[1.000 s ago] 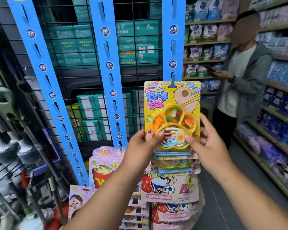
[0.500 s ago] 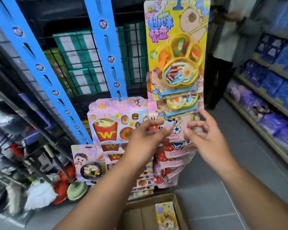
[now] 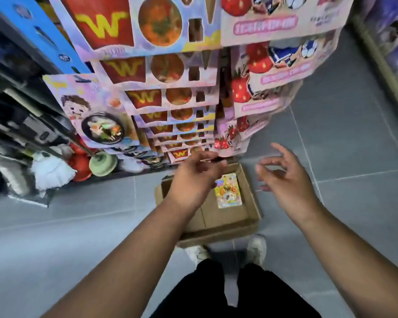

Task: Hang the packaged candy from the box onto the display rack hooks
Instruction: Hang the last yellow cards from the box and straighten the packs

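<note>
Now, both hands hover loose and empty above the cardboard box, with one yellow candy pack lying flat inside.
Blur smears everything, so the print on the packs can't be read. The hung rows run off the top edge at 12 o'clock, and the left hand and its forearm cover the box's left half. Fries-print packs overlap down the middle, with strawberry-and-football packs at 1 o'clock and a noodle-bowl pack at 10. A blue hanging strip sits at 11, mop heads at 9 and white shoes at 6. Left fingers are relaxed, slightly curled, gripping nothing, with the pack at their 4 o'clock, apart. The right hand is spread, its fingers loosely bent, with the pack at its 8 o'clock, clear of the fingertips.
</note>
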`<state>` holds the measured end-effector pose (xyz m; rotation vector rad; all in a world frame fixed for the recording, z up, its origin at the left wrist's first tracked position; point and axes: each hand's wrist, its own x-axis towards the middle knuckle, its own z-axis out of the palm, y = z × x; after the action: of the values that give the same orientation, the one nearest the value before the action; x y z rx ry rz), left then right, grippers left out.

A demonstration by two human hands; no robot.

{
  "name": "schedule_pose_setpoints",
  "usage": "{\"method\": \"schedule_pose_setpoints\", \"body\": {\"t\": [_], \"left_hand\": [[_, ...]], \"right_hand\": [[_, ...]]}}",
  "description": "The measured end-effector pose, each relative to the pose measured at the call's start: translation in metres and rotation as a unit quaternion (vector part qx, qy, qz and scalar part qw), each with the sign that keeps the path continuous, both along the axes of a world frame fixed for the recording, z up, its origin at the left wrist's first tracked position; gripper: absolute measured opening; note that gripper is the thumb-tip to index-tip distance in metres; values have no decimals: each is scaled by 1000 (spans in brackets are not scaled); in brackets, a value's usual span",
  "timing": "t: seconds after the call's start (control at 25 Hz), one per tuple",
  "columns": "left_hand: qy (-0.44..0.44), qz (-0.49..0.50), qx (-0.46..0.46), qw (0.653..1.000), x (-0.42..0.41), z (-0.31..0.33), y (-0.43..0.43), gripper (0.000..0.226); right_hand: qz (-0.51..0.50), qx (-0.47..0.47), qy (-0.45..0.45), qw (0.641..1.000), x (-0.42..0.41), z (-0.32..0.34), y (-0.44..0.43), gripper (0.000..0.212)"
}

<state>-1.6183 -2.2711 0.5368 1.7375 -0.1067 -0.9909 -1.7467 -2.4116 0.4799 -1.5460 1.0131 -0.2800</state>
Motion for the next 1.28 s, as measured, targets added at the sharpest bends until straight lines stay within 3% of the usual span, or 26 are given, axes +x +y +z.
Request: {"method": "schedule_pose_setpoints", "body": {"t": [0.12, 0.2, 0.52, 0.72, 0.88, 1.0, 1.12, 1.2, 1.28], "left_hand": [[47, 37, 56, 997, -10, -66, 11, 13], [75, 55, 95, 991, -16, -120, 15, 24], [133, 61, 187, 971, -32, -371, 12, 33], [116, 17, 238, 964, -30, -522, 2, 40], [88, -53, 265, 959, -24, -628, -12, 52], [83, -87, 280, 952, -15, -689, -24, 64], [100, -51, 262, 958, -7, -730, -35, 74], [116, -34, 253, 960, -5, -748, -42, 62], [130, -34, 237, 962, -6, -760, -47, 22]], "right_hand": [[24, 36, 51, 998, -19, -75, 7, 53], [42, 56, 95, 993, -26, -128, 12, 56], [111, 52, 207, 971, -25, -363, 18, 58], [118, 39, 239, 963, -22, -495, 16, 52], [130, -4, 259, 957, -18, -602, 8, 61], [165, -34, 307, 937, -8, -658, 0, 73], [159, -56, 354, 920, 2, -696, -7, 80], [126, -35, 355, 926, 6, -716, -11, 87], [99, -39, 340, 935, 5, -729, -11, 86]]}}
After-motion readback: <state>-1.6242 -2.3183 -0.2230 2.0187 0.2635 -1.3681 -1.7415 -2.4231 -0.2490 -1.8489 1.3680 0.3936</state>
